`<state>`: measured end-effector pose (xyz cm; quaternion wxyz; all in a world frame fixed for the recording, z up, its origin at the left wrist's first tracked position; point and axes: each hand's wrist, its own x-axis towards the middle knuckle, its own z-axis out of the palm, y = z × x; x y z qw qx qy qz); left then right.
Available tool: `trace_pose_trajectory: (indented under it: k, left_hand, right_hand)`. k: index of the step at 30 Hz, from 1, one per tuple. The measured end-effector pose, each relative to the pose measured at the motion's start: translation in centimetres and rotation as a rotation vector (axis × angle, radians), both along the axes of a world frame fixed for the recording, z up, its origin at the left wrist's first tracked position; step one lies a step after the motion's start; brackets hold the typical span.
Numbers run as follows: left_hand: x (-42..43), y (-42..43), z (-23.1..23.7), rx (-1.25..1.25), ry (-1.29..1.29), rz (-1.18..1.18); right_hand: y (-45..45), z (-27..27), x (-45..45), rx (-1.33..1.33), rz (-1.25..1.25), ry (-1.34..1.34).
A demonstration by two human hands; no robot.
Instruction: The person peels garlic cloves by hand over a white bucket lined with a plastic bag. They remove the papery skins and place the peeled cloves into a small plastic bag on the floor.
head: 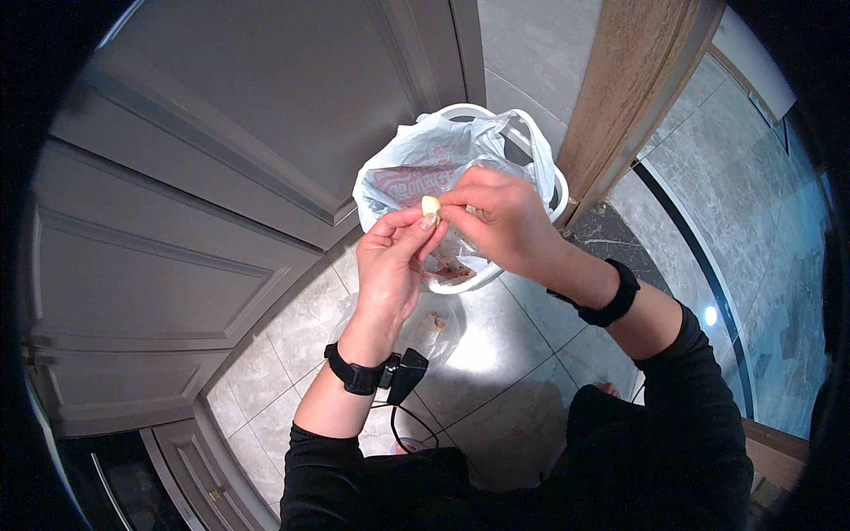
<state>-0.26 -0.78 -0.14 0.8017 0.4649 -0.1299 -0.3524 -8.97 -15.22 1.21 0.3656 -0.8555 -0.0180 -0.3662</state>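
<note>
Both hands meet over a white bin [561, 192] lined with a plastic bag [412, 156]. My left hand [398, 259] pinches a small pale garlic clove [431, 205] between thumb and fingers. From the right, my right hand [508, 216] touches the clove's side with thumb and forefinger pressed together; whether it grips the clove or a bit of skin cannot be told. Reddish-brown scraps [451, 271] lie in the bag. On the floor below the bin, partly behind my left wrist, is a clear plastic bag [448, 332] with small pale brown pieces in it.
Grey panelled cabinet doors [153, 279] stand on the left, close to the bin. A wooden door frame [624, 86] rises just right of it. Grey tiles [524, 391] cover the floor. A black cable [398, 425] hangs below my left wrist.
</note>
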Motion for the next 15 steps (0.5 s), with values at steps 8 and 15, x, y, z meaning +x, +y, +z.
trace_pose_trajectory:
  k: [8, 15]
  left_hand:
    - [-0.64, -0.18, 0.07, 0.062, -0.005, 0.05]
    - [-0.55, -0.22, -0.4, 0.039, -0.023, 0.034]
  right_hand:
    - [0.3, 0.19, -0.02, -0.012, -0.043, 0.038]
    - [0.03, 0.02, 0.08, 0.019, -0.01, 0.041]
